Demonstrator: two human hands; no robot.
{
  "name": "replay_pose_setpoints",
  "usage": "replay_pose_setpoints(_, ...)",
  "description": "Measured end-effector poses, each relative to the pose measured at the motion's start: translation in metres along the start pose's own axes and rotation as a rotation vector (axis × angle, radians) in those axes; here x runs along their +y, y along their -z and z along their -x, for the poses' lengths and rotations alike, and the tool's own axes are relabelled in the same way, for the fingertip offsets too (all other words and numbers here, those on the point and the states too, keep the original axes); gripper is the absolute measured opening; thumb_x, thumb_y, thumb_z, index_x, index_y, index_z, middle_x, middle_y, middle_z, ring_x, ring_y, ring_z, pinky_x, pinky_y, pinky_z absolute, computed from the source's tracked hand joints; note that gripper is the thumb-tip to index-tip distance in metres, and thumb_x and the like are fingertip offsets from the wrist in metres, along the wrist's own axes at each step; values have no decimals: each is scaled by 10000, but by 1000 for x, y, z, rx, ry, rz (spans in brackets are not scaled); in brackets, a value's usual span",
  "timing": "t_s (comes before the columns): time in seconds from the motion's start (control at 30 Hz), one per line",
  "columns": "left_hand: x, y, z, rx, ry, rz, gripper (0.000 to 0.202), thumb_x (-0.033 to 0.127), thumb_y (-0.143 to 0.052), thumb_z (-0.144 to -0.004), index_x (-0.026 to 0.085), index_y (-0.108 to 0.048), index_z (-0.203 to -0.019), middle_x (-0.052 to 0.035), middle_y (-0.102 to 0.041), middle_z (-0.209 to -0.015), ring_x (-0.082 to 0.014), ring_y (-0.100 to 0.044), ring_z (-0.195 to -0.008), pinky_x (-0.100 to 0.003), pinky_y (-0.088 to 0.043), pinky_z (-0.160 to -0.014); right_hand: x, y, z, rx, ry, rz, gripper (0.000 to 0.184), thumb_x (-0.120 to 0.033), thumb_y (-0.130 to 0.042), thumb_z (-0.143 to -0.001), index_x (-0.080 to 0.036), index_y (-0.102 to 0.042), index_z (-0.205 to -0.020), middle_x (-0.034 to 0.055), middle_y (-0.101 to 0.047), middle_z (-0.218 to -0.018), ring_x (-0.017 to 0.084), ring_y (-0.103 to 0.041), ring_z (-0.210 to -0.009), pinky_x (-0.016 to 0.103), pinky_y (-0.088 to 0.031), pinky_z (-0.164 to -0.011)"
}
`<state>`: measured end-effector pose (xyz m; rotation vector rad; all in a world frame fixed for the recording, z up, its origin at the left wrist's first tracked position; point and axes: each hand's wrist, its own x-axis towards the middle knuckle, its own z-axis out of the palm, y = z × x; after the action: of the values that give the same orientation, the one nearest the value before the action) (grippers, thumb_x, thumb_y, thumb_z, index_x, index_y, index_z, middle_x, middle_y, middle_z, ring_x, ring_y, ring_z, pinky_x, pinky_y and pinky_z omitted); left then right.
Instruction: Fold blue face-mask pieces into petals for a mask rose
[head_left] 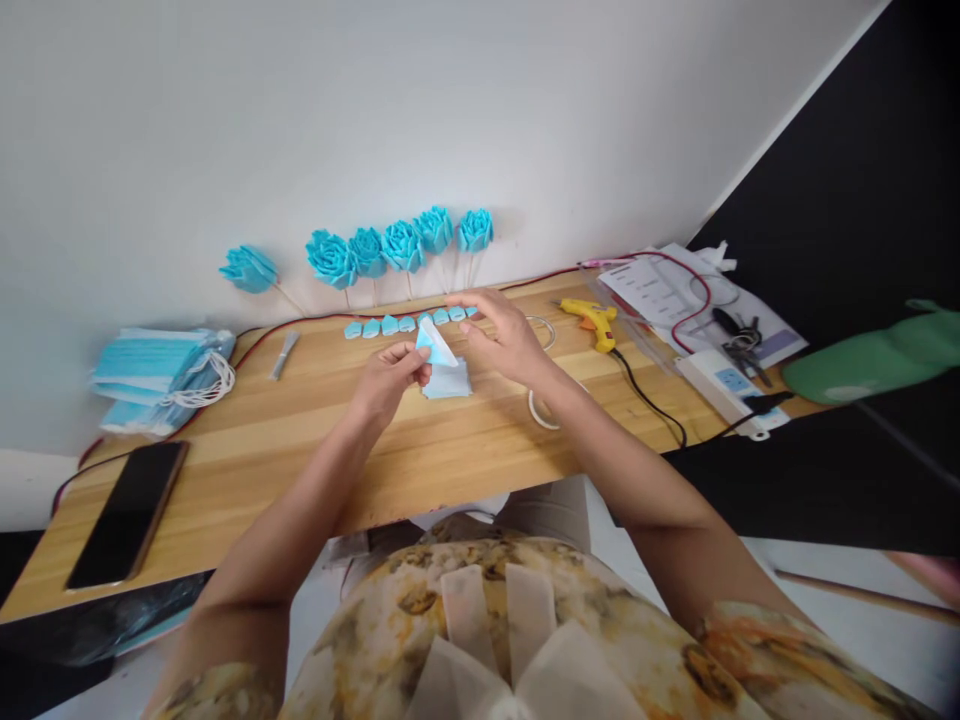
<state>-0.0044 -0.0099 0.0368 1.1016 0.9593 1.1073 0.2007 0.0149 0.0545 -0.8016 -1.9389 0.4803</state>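
Observation:
My left hand [396, 377] pinches a folded blue-and-white fabric piece [439, 345], held as a triangle above the wooden table. My right hand [499, 330] is just to the right of that piece, its thumb and index finger apart and nothing seen between them. Below the piece lies a stack of pale blue fabric squares [448, 381]. Behind my hands runs a row of small folded blue petals [389, 326], partly hidden by my right hand. Several blue fabric roses [403, 246] on thin sticks lean against the wall.
Blue face masks [146, 370] lie at the left, with a black phone [127, 515] nearer me. A yellow glue gun [594, 322] and tape roll [543, 410] are to the right. Beyond are papers [667, 295], keys [742, 345], a power strip [731, 385] and a green bottle [870, 360].

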Motion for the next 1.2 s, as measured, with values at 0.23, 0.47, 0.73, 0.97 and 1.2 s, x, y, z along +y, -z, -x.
replay_pose_setpoints(0.23,-23,1,4,-4,-23,-134,365,478,-826,-686,165,-650,-624,8,-626,-579,-90,-518,-538,-245,-427,-585,14,-16,11,-169,-324,-288,346,-400,-570,-932,-191,-659,-1193,0,-657,-822,141,-603,-751,286,-472,-723)
replay_pose_setpoints(0.47,-32,0,4,-61,29,-214,373,496,-829,-670,174,-645,-631,18,-614,-579,-88,-509,-546,-238,-432,-582,13,-29,24,-161,-415,-348,354,-418,-673,-852,-204,-688,-1134,-26,-570,-784,115,-503,-697,258,-411,-655)
replay_pose_setpoints(0.73,-36,0,1,-76,56,-230,381,514,-826,-642,172,-659,-670,15,-614,-586,-87,-509,-538,-234,-437,-567,15,-31,27,-128,-428,-340,315,-347,-682,-830,-196,-712,-1105,-30,-569,-791,108,-500,-697,253,-407,-656)
replay_pose_setpoints(0.97,-34,-2,2,-72,45,-248,378,509,-826,-643,176,-651,-669,16,-615,-589,-90,-517,-544,-237,-451,-570,20,-33,29,-126,-417,-366,340,-292,-672,-822,-195,-698,-1147,-26,-585,-821,109,-522,-716,258,-433,-688)
replay_pose_setpoints(1.2,-34,-1,3,-50,-14,-274,321,455,-800,-688,175,-646,-665,24,-591,-585,-79,-477,-531,-224,-401,-537,17,-30,28,-122,-412,-400,361,-385,-624,-886,-205,-662,-1196,1,-639,-876,131,-555,-777,266,-459,-714)
